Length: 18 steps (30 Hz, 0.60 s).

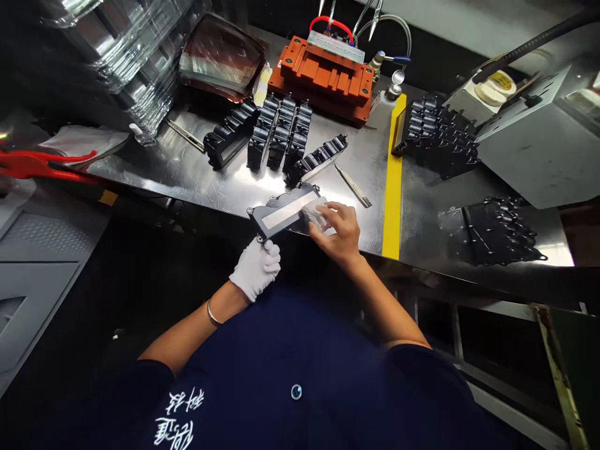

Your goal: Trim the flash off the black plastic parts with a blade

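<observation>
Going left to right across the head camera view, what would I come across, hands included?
Red object, slim metal tool, gloved left hand, bare right hand, yellow strip, flat black parts.

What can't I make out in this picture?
All in the head view:
- The end of the pale strip on the black part: hidden by the white wad in the right hand.
- The left hand's skin: covered by a white glove.
- The rest of the red object: cut off by the left edge.
- Any lettering on the slim tool: too small.
</observation>
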Each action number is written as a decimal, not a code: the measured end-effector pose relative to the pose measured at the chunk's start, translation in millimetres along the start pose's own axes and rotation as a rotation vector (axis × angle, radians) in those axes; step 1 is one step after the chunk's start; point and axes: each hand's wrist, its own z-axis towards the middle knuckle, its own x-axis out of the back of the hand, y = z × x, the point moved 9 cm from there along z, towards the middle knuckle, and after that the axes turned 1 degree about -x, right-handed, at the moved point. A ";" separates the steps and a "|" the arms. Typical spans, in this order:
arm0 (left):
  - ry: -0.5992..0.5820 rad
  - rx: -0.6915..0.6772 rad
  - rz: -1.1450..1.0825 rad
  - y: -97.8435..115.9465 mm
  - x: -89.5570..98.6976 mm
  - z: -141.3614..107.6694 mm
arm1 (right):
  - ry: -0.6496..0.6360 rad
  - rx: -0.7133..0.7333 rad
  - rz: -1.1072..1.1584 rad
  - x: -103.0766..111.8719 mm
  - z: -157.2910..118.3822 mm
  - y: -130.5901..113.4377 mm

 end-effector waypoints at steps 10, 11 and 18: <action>0.022 0.051 0.067 -3.2 18.7 15.6 | 0.002 -0.070 0.095 -6.7 8.1 -6.6; 0.039 0.042 0.093 -3.4 25.0 17.7 | -0.031 -0.002 0.102 -11.0 4.7 -17.2; -0.045 -0.186 0.131 25.4 25.5 21.4 | -0.153 0.348 0.161 -31.3 -21.1 -55.0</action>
